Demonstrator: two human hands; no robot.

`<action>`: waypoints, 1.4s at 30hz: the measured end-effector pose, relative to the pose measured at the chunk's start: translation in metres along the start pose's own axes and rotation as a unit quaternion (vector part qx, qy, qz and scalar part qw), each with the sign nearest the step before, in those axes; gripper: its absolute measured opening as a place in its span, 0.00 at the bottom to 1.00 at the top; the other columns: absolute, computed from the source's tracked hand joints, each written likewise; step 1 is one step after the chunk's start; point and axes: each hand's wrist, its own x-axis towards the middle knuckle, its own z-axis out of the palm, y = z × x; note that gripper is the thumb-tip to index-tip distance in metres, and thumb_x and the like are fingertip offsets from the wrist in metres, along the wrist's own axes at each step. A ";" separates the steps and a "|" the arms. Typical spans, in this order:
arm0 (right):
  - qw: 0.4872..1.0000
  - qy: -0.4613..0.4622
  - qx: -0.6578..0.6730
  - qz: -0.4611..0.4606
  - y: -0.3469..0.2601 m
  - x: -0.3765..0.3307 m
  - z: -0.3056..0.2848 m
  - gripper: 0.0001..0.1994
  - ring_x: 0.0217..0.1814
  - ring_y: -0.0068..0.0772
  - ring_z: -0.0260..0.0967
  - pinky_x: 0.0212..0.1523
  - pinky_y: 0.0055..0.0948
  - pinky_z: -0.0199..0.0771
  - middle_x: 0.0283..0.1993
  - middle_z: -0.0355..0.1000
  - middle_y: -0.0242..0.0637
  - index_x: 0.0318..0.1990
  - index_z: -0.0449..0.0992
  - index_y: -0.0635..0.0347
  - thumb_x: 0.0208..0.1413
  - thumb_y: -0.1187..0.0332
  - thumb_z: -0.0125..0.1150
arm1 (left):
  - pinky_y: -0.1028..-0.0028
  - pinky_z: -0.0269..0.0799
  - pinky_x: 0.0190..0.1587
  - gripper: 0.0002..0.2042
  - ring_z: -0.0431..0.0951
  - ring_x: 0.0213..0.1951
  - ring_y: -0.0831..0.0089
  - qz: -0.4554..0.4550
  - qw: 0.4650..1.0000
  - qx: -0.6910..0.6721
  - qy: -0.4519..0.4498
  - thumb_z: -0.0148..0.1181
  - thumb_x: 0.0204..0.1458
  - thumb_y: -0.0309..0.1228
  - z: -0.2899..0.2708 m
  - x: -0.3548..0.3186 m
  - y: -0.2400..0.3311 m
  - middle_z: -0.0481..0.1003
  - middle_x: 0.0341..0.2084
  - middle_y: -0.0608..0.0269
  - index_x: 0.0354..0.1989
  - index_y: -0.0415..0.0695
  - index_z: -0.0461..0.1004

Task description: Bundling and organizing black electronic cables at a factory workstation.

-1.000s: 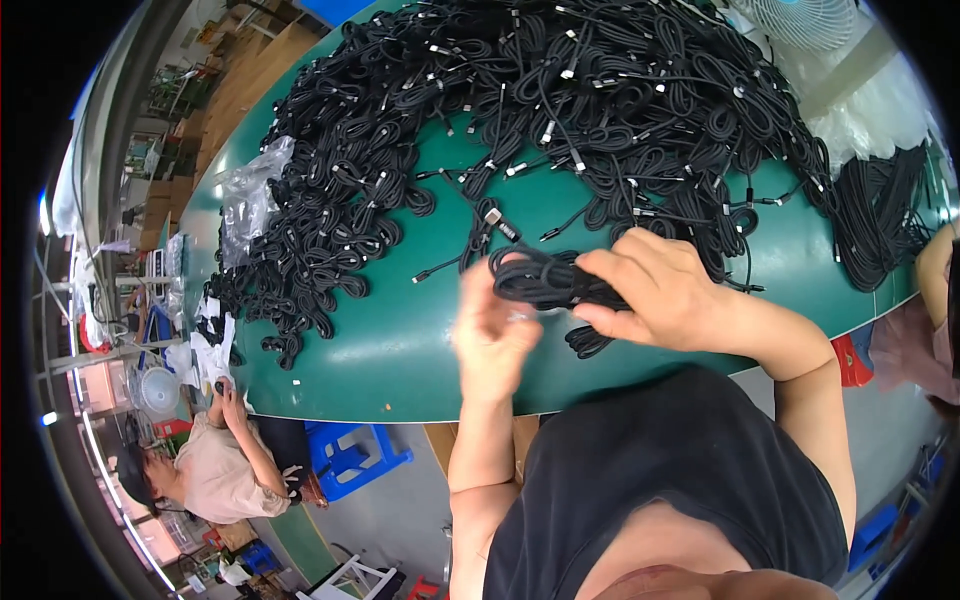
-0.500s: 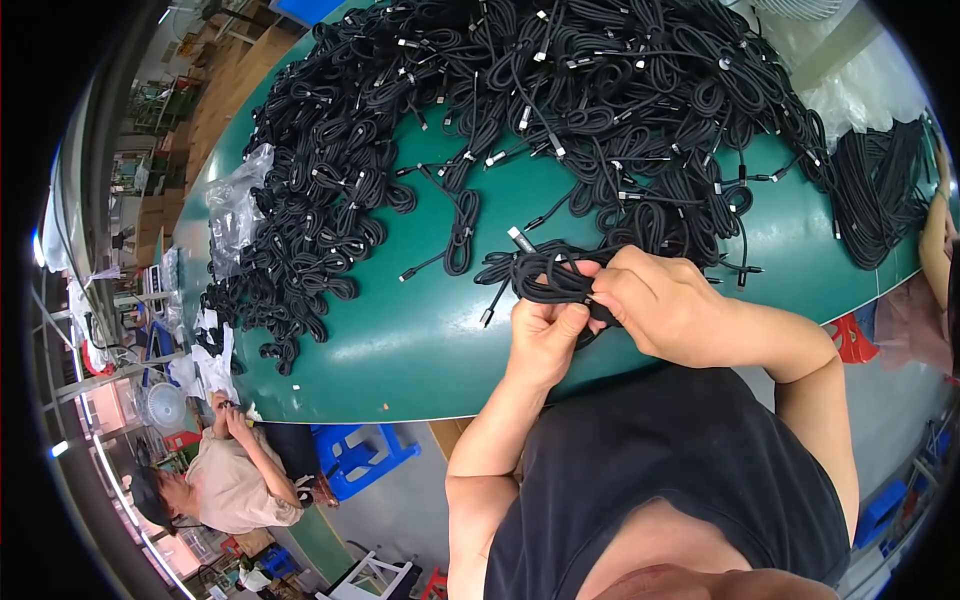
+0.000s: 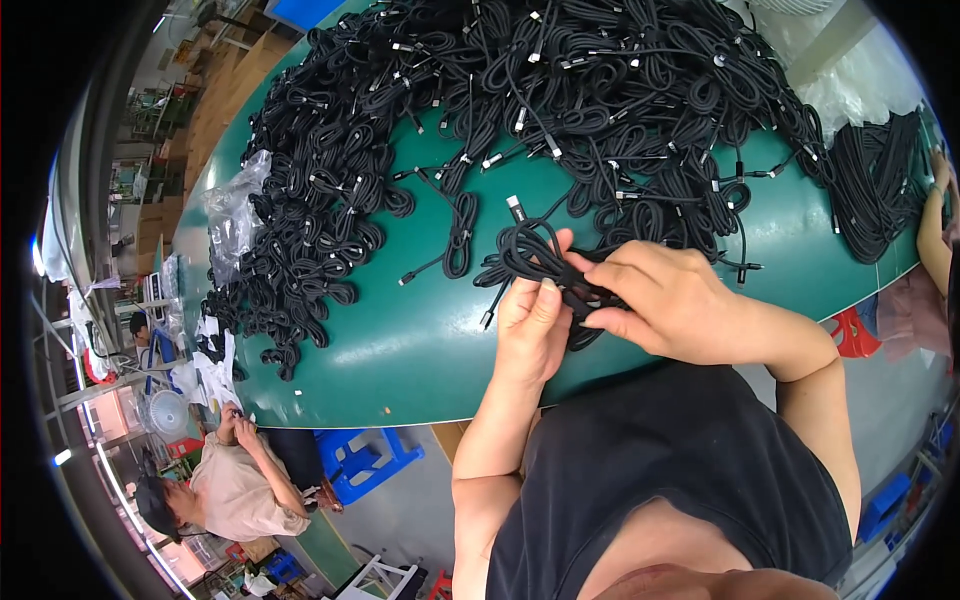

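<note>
A coiled black cable [image 3: 530, 252] with metal-tipped plugs is held above the near edge of the green table. My left hand [image 3: 535, 315] grips the coil from below, its thumb across the loops. On the coil's right side my right hand [image 3: 665, 300] closes its thumb and fingers round the bundle, over what looks like a dark strap. One silver-ended plug [image 3: 515, 205] sticks up from the loops, and another plug [image 3: 488, 318] hangs down at the left. Part of the coil is hidden behind the fingers.
A large heap of coiled black cables [image 3: 600, 90] covers the far side of the green table [image 3: 420, 330]. Long straight cables [image 3: 875, 190] lie at the right beside another person's arm [image 3: 935, 235]. A clear plastic bag [image 3: 235, 220] lies left; a seated person [image 3: 240, 480] works beyond.
My left hand has shifted slightly left and down along the coil. My right thumb has moved apart from the fingertips, and the upright plug has swung a little higher.
</note>
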 end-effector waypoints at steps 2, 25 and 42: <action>0.998 0.057 0.003 -0.014 0.005 0.008 -0.009 0.19 0.32 0.37 0.68 0.26 0.30 0.73 0.34 0.65 0.39 0.39 0.70 0.64 0.40 0.65 0.66 | 0.71 0.68 0.46 0.25 0.72 0.41 0.68 -0.047 0.999 -0.027 -0.008 0.49 0.56 0.38 -0.004 -0.001 0.004 0.70 0.39 0.53 0.57 0.36 0.55; 0.953 -0.049 0.159 0.253 0.035 0.037 0.007 0.25 0.10 0.24 0.47 0.11 0.27 0.52 0.07 0.56 0.40 0.12 0.64 0.67 0.55 0.59 0.54 | 0.83 0.59 0.20 0.16 0.66 0.20 0.84 -0.049 0.907 0.413 0.072 0.46 0.58 0.36 -0.005 -0.015 0.004 0.70 0.23 0.65 0.45 0.35 0.67; 0.968 0.080 0.202 0.122 0.016 0.026 -0.005 0.08 0.21 0.16 0.61 0.21 0.17 0.64 0.28 0.65 0.33 0.33 0.73 0.64 0.45 0.75 0.63 | 0.81 0.66 0.24 0.17 0.70 0.22 0.78 -0.068 0.975 0.213 -0.003 0.43 0.59 0.35 -0.001 -0.013 0.009 0.70 0.25 0.61 0.49 0.35 0.64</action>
